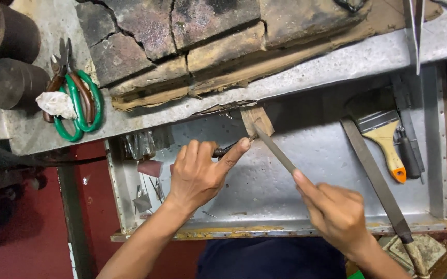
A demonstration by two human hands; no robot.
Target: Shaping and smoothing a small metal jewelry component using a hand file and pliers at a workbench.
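From above the bench, looking down over the worker's shoulders: the left hand (198,175) is curled closed round a small dark tool (229,150), forefinger stretched along it, its tip pressed against the little wooden peg (257,121) that juts from the front edge of the metal bench (337,59). The right hand (337,211) grips the near end of a slim flat file (275,150), forefinger laid along the blade; the file slants up and to the left, its far end meeting the tool's tip right at the peg. Beneath both hands sits a shallow metal tray (264,191), dusted and scratched. In it, off to the right, lie a larger flat file (373,178) and a paintbrush (386,139) with a yellow handle, side by side. Up on the bench, at the left, green-handled scissors (81,106) rest by a crumpled white rag (57,103), near two dark metal cylinders (14,82). Behind the peg, cracked charred blocks (182,36) cover the bench top
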